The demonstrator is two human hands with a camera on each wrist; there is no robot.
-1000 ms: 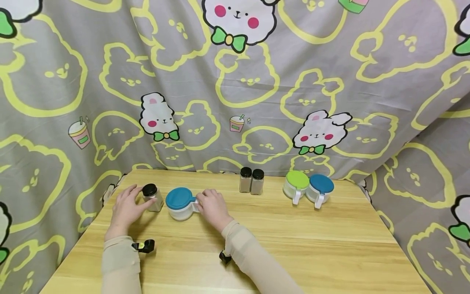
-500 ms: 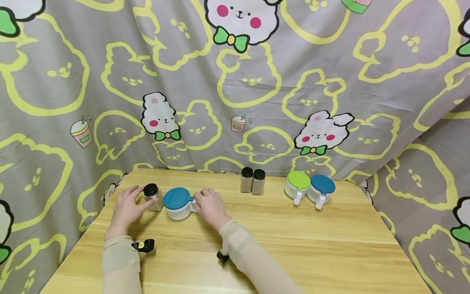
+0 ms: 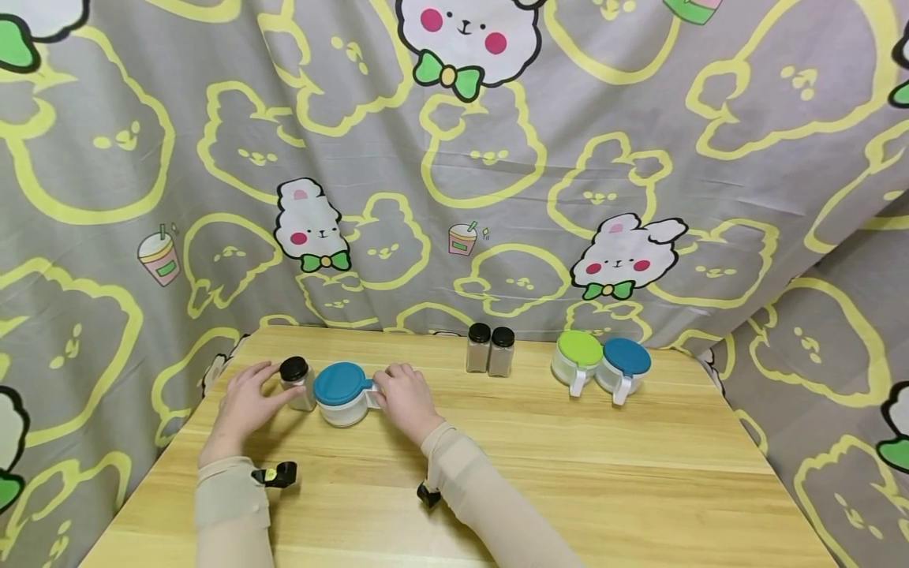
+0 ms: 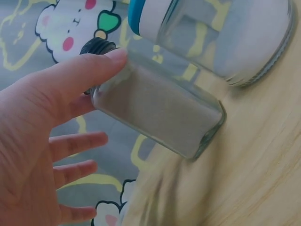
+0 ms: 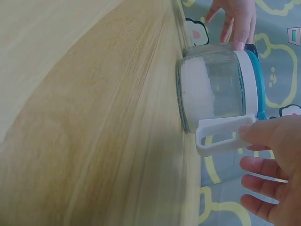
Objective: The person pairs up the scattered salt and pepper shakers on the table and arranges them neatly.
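Altogether, three bottles (image 4: 157, 110), three jars (image 3: 342, 398)

Shaker (image 3: 304, 378)'s on the table (image 3: 568, 481)'s left, handled jar (image 3: 341, 394) just right, two more shakers (image 3: 500, 356) far middle, two mugs (image 3: 623, 369) far right.

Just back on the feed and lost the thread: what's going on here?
A person's left hand pinches a bottle near its top; their right hand holds the handle of a blue-lidded jar beside it. Both are upright. Further right on the table stand two more bottles, then a green-lidded jar and a second blue-lidded one.
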